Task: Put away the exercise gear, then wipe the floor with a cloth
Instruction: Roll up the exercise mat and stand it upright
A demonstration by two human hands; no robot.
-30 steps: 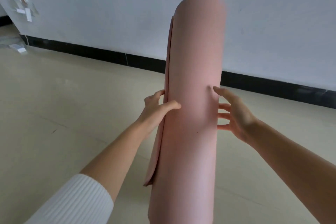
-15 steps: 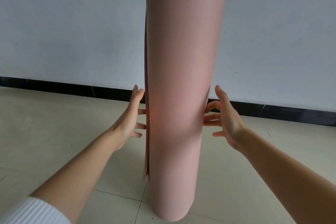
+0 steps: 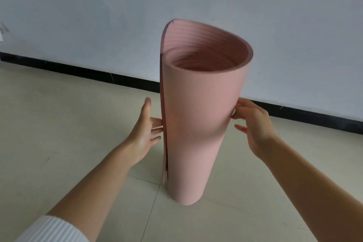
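Observation:
A pink exercise mat, rolled into a loose tube, stands upright on the tiled floor in the middle of the view. Its open top end faces me and shows the ribbed inner side. The loose outer edge runs down the roll's left side. My left hand is spread flat beside that edge, fingertips touching or almost touching it. My right hand rests its fingertips against the roll's right side. Neither hand is wrapped around the mat.
A white wall with a black skirting strip runs just behind the mat. Pale floor tiles stretch to the left and right. A white ribbed sleeve covers my left forearm near the bottom edge.
The mat went from held up in both hands to standing on the floor. My view rose, so its open top now shows. My left hand let go and opened flat.

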